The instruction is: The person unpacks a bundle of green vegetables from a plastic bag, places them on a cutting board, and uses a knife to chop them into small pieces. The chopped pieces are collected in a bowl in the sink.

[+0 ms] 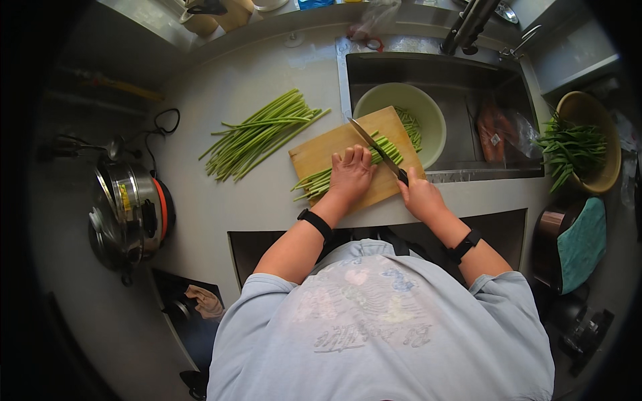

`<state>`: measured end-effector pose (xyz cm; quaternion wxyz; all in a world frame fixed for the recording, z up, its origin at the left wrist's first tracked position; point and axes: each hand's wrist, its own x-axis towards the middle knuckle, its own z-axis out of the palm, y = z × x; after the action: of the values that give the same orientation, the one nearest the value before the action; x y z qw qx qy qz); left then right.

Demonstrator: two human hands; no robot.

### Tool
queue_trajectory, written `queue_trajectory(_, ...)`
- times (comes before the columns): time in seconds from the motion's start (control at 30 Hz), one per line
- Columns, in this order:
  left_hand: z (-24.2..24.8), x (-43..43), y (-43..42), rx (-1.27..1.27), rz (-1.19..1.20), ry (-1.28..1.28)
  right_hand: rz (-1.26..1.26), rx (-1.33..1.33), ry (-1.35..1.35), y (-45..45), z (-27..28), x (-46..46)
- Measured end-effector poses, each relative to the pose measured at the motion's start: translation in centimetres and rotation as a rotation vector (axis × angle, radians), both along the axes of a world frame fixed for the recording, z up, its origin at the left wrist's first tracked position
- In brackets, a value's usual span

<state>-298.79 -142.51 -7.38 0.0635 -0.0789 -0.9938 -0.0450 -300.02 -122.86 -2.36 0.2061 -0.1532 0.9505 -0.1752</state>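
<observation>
On a wooden cutting board (pixel 315 153) lies a bundle of green garlic scapes (pixel 315 184). My left hand (pixel 351 173) presses down on this bundle, fingers curled over it. The black handle of a kitchen knife (pixel 376 145) is in my right hand (pixel 423 197). Its blade slants across the bundle, right of my left fingers, and the stalks show on both sides of it. The board's right end overhangs a pale green bowl (pixel 435 120) in the sink. Short cut pieces (pixel 410 125) lie in that bowl, partly hidden by the board.
More long scapes (pixel 266 135) are spread on the counter to the left. Inside the steel sink (pixel 461 75) is a plastic bag with reddish contents (pixel 492 133). A basin of green leaves (pixel 574 145) stands right; a steel pot (pixel 130 205) sits far left.
</observation>
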Motion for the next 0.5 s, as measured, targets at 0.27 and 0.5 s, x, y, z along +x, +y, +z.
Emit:
queue_trajectory(0.27, 0.0, 0.1, 0.0, 0.005, 0.006, 0.008, 0.015, -0.048, 0.033, 1.5, 0.2, -1.4)
queue_trajectory(0.5, 0.1, 0.1, 0.0, -0.042, 0.004, 0.014, 0.013, -0.036, 0.129, 3.5, -0.1, -4.2)
